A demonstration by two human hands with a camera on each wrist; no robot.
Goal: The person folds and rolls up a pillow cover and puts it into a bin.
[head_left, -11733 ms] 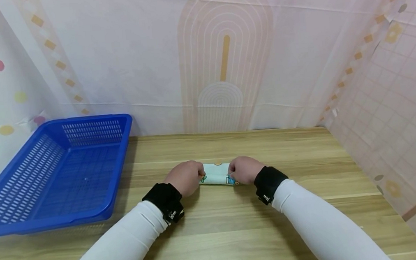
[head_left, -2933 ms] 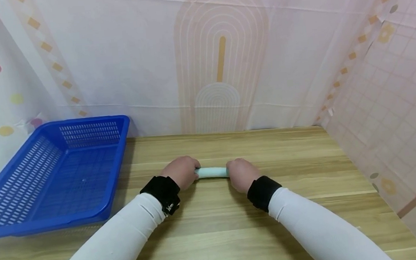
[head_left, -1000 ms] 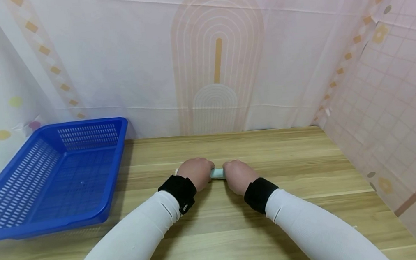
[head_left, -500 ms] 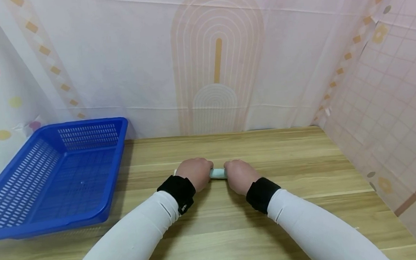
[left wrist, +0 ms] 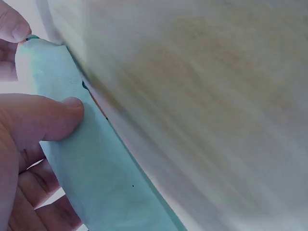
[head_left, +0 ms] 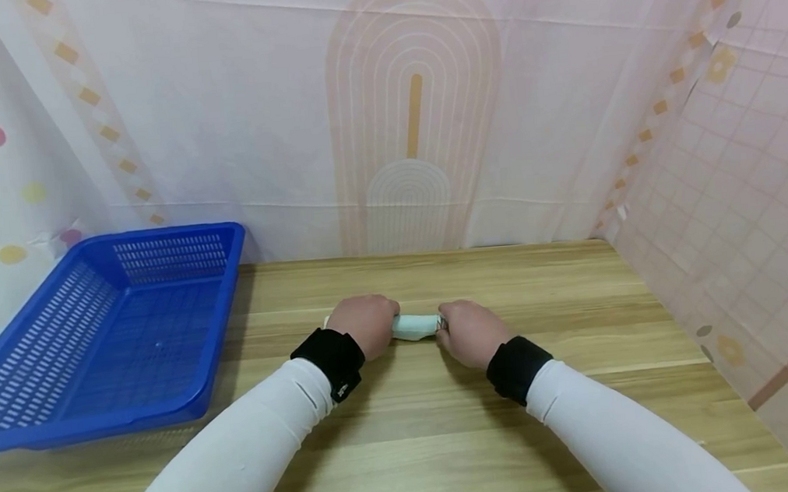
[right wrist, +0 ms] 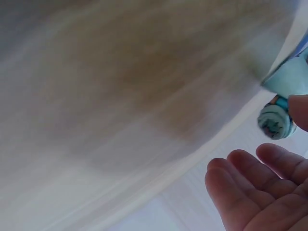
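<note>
A mint-green cloth (head_left: 415, 327), rolled into a narrow bundle, spans the gap between both hands just over the table. My left hand (head_left: 364, 327) grips its left part; in the left wrist view the thumb (left wrist: 57, 118) lies across the cloth and the fingers curl underneath. At the other end my right hand (head_left: 474, 334) pinches the cloth's edge. The right wrist view shows the spiral roll end (right wrist: 273, 124) near the thumb (right wrist: 299, 111), a loose flap (right wrist: 288, 79) above it, and several fingers spread below. A bit of cloth pokes out beyond my left hand.
A blue plastic basket (head_left: 200, 403) with slotted walls stands on the left of the wooden table (head_left: 413, 463). Behind the table hangs a patterned white curtain (head_left: 270, 116), and a pink grid-patterned sheet (head_left: 755, 191) borders the right side.
Long before, the cloth was a wider printed strip; later it became a narrow roll. In the last half second my right hand shifted right to the roll's end, exposing more cloth between the hands.
</note>
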